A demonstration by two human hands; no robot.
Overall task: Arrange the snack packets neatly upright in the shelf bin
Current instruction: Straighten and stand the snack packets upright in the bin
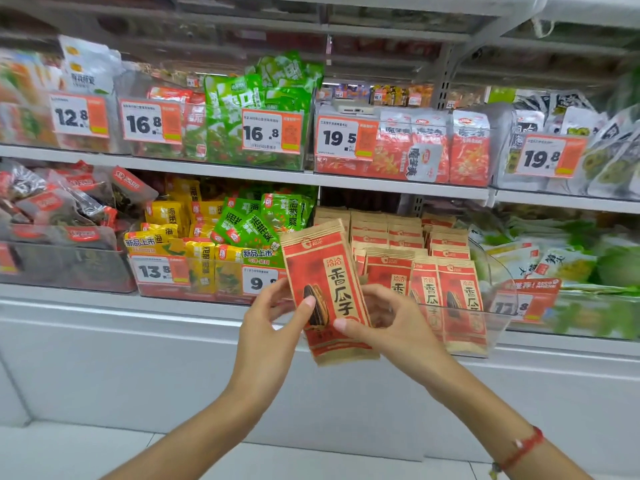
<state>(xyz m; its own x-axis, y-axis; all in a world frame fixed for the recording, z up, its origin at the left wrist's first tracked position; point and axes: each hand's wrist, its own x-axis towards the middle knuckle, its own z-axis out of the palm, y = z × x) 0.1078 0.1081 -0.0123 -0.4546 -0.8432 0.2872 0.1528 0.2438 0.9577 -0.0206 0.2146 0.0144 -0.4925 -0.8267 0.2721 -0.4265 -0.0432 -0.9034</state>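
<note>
We hold one red-and-brown snack packet (pixel 327 292) in front of the lower shelf, our left hand (pixel 273 317) pinching its left edge with the thumb on its face, and our right hand (pixel 384 323) pinching its lower right edge. At two o'clock from it, the clear shelf bin (pixel 498 323) holds rows of matching packets (pixel 450 271) standing upright. At ten o'clock, a neighbouring bin (pixel 180 289) holds yellow packets (pixel 201 258) and green packets (pixel 256 220) in a loose heap.
</note>
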